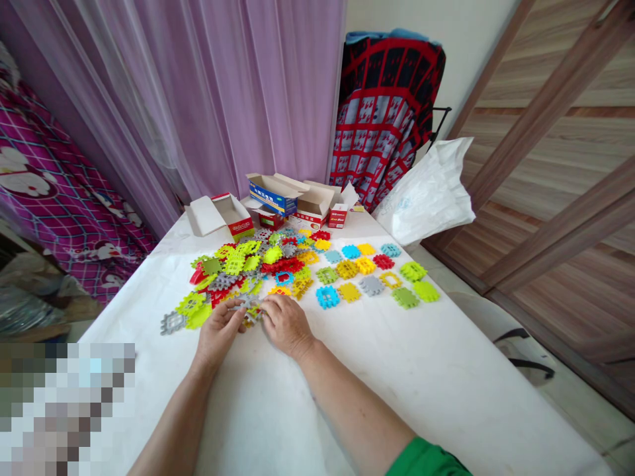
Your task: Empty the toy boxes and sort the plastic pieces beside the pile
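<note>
My left hand [221, 328] has its thumb and fingers closed at the near edge of a pile of notched plastic pieces [233, 261]. Right beside it, my right hand [286, 322] is bent around the other side of the same spot. Between the two hands are small grey and yellow-green pieces [253, 312], partly covered by the fingers. Both hands appear to grip these pieces. The pile mixes green, red, grey, yellow and blue. To its right, separate pieces lie flat in loose rows, among them a blue one [328, 297] and a bright green one [426, 291].
Open cardboard boxes, one red and white [233, 215] and one blue [272, 195], stand behind the pile. A white plastic bag [429, 192] sits at the right edge of the white-covered table [377, 370]. A purple curtain hangs behind; a white stool [476, 317] is on the right.
</note>
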`<state>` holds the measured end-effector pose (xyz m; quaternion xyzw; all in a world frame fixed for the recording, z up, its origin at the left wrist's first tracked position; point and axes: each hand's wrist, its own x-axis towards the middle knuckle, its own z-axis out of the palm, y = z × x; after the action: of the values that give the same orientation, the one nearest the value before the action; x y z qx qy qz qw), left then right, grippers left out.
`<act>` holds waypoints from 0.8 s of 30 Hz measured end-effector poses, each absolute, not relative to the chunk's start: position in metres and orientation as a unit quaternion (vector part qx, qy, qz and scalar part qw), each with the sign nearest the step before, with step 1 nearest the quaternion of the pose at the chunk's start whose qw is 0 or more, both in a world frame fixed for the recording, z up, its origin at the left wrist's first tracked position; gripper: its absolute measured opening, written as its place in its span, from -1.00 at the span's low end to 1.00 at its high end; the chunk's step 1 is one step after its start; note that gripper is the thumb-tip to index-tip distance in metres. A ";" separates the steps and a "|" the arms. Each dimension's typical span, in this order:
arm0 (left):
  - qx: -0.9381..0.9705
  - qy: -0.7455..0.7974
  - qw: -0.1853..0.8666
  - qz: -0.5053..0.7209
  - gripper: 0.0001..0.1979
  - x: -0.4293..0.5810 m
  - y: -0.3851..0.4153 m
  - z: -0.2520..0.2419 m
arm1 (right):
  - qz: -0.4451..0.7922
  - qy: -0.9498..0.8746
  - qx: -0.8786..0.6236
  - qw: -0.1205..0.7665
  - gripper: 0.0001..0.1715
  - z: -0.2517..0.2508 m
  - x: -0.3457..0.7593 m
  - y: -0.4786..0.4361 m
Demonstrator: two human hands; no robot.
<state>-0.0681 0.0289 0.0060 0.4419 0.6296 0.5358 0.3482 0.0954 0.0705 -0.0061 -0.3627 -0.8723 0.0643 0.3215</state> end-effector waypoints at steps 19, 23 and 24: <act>0.443 0.621 0.353 0.542 -0.31 -0.067 0.028 0.008 | 0.078 -0.824 -0.399 0.394 -0.59 -0.005 0.116 0.069; 0.463 0.622 0.336 0.534 -0.34 -0.066 0.029 0.007 | 0.044 -0.780 -0.462 0.419 -0.60 -0.007 0.158 0.071; 0.470 0.622 0.332 0.531 -0.36 -0.066 0.029 0.007 | 0.035 -0.768 -0.483 0.419 -0.61 -0.007 0.171 0.072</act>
<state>-0.0657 0.0287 0.0065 0.4700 0.6224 0.5308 0.3316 0.1710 0.0716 -0.0075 -0.4828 -0.7682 0.0347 0.4190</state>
